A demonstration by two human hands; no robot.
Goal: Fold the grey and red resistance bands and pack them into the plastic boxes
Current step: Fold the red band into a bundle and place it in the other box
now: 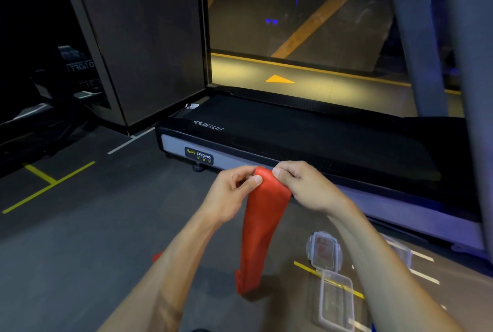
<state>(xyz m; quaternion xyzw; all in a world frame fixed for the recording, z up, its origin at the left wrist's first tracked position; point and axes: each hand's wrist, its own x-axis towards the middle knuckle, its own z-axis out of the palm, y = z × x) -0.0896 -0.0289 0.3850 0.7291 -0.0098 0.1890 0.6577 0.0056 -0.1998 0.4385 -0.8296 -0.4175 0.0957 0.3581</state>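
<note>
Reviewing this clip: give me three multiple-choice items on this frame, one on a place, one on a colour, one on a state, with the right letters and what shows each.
1. Where do the clear boxes lie?
A. on the treadmill
B. on the floor, lower right
C. in the left hand

2. What colour is the held band?
A. grey
B. yellow
C. red

3. How is the band held?
A. pinched at its top by both hands
B. lying flat, untouched
C. held by one hand only

Answers:
1 B: the boxes sit on the floor beside the right forearm.
2 C: the band is plainly red.
3 A: the left hand and right hand both pinch its top edge, and the rest hangs down.
</note>
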